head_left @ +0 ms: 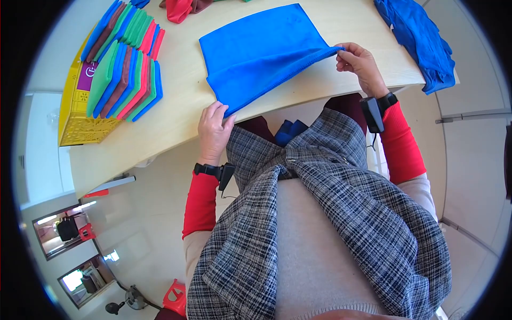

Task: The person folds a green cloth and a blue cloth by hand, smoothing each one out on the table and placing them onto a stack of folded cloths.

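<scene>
A blue cloth (261,45) lies spread on the table in front of me, its near edge lifted a little and slack between my hands. My left hand (214,128) pinches the near left corner at the table's front edge. At the near right corner, my right hand (360,64) grips the cloth between thumb and fingers, slightly above the tabletop. The far part of the cloth rests flat, with a few soft wrinkles.
A yellow basket (80,120) at the left holds several folded cloths (128,80) in green, blue, brown and red. Crumpled blue cloths (418,42) hang over the table's right end. A red cloth (178,9) lies at the far edge of the table (154,144).
</scene>
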`<state>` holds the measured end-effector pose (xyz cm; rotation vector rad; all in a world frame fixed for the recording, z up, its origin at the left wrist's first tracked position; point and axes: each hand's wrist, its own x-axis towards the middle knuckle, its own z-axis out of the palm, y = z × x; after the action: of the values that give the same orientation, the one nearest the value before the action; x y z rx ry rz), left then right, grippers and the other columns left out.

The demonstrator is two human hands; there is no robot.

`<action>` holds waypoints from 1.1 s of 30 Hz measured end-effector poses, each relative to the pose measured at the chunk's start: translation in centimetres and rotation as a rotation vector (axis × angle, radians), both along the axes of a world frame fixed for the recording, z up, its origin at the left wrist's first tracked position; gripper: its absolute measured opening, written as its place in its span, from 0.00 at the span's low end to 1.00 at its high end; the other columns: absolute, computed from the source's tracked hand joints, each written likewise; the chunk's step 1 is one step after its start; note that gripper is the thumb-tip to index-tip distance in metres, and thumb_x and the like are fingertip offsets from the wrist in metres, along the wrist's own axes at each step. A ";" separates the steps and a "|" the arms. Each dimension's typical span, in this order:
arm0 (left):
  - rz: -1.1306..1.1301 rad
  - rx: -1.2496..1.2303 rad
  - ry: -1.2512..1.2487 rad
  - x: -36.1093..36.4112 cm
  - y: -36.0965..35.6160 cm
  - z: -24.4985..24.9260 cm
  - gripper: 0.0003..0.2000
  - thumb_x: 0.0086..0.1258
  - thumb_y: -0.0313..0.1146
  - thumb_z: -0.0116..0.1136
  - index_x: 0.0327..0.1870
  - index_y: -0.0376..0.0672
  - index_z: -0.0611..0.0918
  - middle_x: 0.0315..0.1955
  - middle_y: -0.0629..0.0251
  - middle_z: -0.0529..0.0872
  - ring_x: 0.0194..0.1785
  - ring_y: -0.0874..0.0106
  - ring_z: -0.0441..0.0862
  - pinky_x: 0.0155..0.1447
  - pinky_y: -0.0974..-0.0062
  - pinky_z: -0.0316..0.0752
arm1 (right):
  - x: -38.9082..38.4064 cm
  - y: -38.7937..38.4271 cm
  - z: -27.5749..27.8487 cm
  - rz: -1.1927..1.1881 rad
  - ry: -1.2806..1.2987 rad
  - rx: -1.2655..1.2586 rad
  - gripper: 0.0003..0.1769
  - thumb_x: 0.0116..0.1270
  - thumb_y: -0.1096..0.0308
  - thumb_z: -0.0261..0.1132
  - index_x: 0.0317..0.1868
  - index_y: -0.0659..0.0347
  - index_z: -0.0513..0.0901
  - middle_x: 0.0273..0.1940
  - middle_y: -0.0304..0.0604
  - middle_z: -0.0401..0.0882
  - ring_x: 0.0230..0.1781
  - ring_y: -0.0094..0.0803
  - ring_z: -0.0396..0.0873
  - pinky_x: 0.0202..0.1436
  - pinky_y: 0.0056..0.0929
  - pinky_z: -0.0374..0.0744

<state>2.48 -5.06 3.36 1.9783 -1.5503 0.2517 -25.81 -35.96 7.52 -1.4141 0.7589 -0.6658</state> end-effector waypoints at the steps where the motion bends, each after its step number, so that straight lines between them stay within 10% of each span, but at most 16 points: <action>1: 0.004 0.012 -0.023 0.0 -0.1 0.0 0.12 0.60 0.26 0.70 0.45 0.36 0.86 0.47 0.55 0.86 0.51 0.55 0.83 0.56 0.62 0.80 | 0.1 -0.2 0.3 0.000 -0.001 -0.002 0.12 0.77 0.68 0.62 0.56 0.63 0.83 0.37 0.36 0.84 0.34 0.21 0.83 0.46 0.22 0.83; 11: 0.101 -0.043 -0.097 2.9 -1.0 0.8 0.08 0.68 0.26 0.62 0.46 0.39 0.84 0.45 0.54 0.85 0.49 0.54 0.83 0.54 0.60 0.80 | 1.8 -2.4 3.7 0.047 0.094 -0.356 0.12 0.77 0.66 0.64 0.53 0.63 0.84 0.34 0.34 0.83 0.32 0.22 0.82 0.41 0.20 0.81; 17: 0.124 -0.271 -0.252 6.7 -3.9 15.0 0.06 0.73 0.27 0.60 0.47 0.41 0.83 0.39 0.53 0.83 0.46 0.54 0.83 0.51 0.63 0.78 | 1.8 -5.2 11.8 -0.019 0.185 -0.909 0.12 0.77 0.65 0.65 0.53 0.63 0.83 0.35 0.33 0.81 0.36 0.22 0.80 0.43 0.18 0.79; 25: 0.002 -0.361 0.364 8.5 -5.5 24.5 0.07 0.79 0.30 0.56 0.48 0.35 0.81 0.35 0.66 0.82 0.40 0.77 0.77 0.49 0.78 0.73 | 2.8 -8.2 18.5 0.147 -0.160 -0.783 0.03 0.73 0.75 0.65 0.45 0.62 0.83 0.37 0.28 0.79 0.38 0.19 0.76 0.46 0.20 0.76; 28: 0.017 -0.328 0.318 9.8 -4.8 24.0 0.08 0.79 0.31 0.57 0.48 0.34 0.81 0.35 0.68 0.81 0.40 0.80 0.75 0.48 0.79 0.72 | 3.9 -9.6 18.3 0.590 -0.717 -0.904 0.03 0.73 0.74 0.65 0.45 0.62 0.83 0.36 0.28 0.78 0.38 0.19 0.76 0.46 0.20 0.76; 33: 0.029 -0.199 0.270 11.3 -5.8 23.0 0.09 0.78 0.32 0.57 0.48 0.34 0.81 0.34 0.66 0.81 0.39 0.79 0.74 0.47 0.79 0.73 | 3.3 -9.5 18.1 0.198 -0.039 -0.819 0.03 0.72 0.75 0.65 0.44 0.63 0.84 0.34 0.29 0.79 0.37 0.19 0.75 0.44 0.20 0.77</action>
<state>13.77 -10.90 26.36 1.7982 -1.2752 0.1374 -22.52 -45.45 25.58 -2.1744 0.2967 -0.8935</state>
